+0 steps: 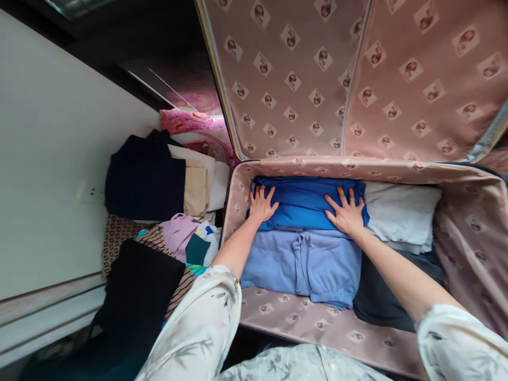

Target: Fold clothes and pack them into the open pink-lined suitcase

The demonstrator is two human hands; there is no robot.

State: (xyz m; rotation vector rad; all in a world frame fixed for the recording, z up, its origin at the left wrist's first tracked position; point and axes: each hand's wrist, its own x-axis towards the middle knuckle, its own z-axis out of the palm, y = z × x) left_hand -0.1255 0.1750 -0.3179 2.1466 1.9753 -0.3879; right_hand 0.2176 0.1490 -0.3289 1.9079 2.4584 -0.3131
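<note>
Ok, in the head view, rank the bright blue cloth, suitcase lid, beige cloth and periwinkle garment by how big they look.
1. Suitcase lid, cut off by the frame edge.
2. Periwinkle garment.
3. Bright blue cloth, partly covered by the left hand and right hand.
4. Beige cloth.

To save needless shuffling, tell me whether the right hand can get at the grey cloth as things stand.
Probably yes: the right hand lies spread on the blue cloth, just beside the grey cloth, and nothing seems to be stacked on that.
</note>
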